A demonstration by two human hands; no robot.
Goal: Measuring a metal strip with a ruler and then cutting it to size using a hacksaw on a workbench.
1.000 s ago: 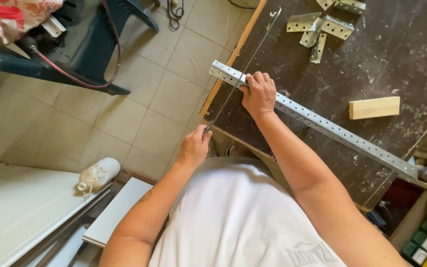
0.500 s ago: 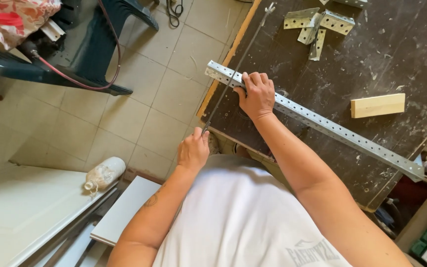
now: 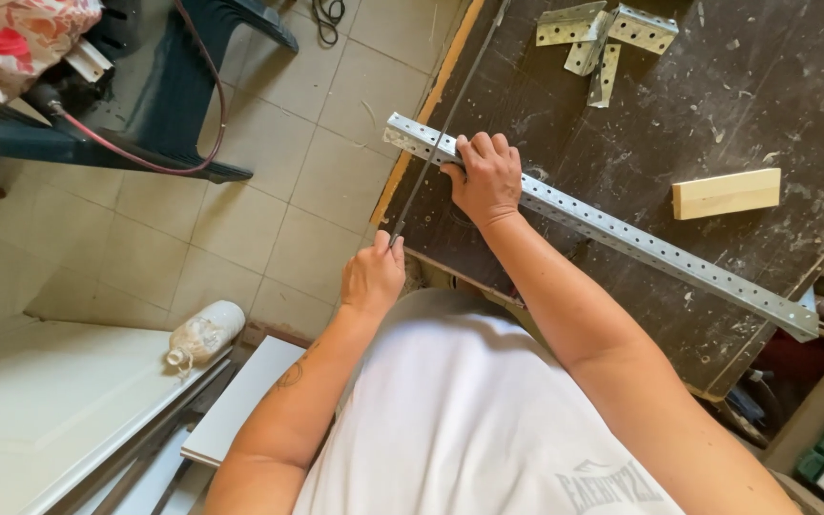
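The right hand (image 3: pixel 484 178) presses down, fingers curled over a long perforated galvanised steel angle bar (image 3: pixel 622 234) on the dark scuffed workbench (image 3: pixel 717 105); the left hand (image 3: pixel 372 277) is clenched around a thin hacksaw blade's (image 3: pixel 441 133) handle end.

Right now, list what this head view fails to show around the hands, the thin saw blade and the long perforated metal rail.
- Thin saw blade: far end cut off by the top edge.
- Saw handle: hidden inside the left hand.
- Long perforated metal rail: the stretch under the right hand is covered.
- Cut depth: too small to tell.
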